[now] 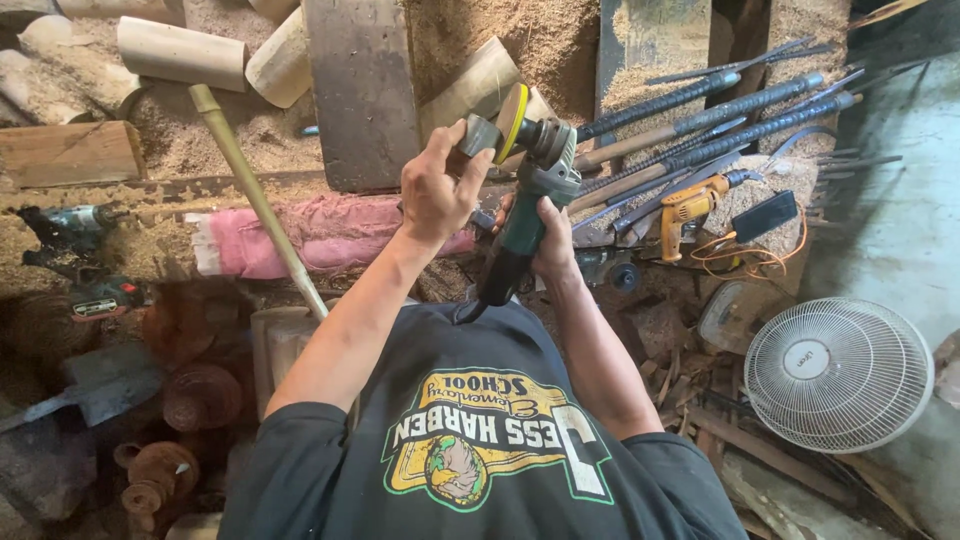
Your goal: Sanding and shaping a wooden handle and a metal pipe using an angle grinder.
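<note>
A green angle grinder (532, 196) with a yellow-backed round disc (514, 121) is held up in front of my chest. My right hand (549, 243) wraps around the grinder's body from below. My left hand (437, 186) reaches to the grinder's head, fingers closed on the grey part (480, 135) at the face of the disc. The grinder's black cord end (492, 290) points down toward my dark shirt.
Sawdust covers the ground. Pale wooden cylinders (180, 51), a dark plank (360, 92), a long stick (250, 190) and a pink cloth roll (330, 232) lie ahead. Long wrapped bars (720, 110) and an orange drill (690, 205) are right; a white fan (838, 372) lower right.
</note>
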